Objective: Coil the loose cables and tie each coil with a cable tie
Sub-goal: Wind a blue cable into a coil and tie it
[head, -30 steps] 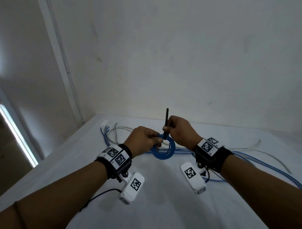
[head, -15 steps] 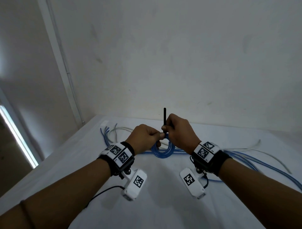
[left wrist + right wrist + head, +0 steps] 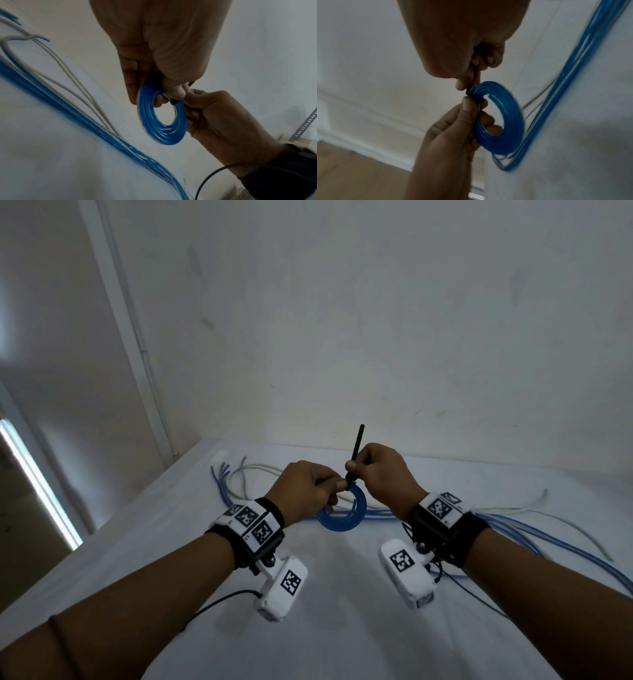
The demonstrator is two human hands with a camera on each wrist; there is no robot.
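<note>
Left hand (image 3: 305,487) pinches the blue coil (image 3: 342,513) just above the table (image 3: 342,628); right hand (image 3: 380,474) grips the black tie (image 3: 356,451). Looks threaded, hard to tell. Yank crooked and loops could spring out.

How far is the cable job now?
Done: one blue cable coil is wound. In hand: the left hand grips it while the right hand pulls the black cable tie around it. Left: loose blue cables and white cables lie uncoiled on the white table.
</note>
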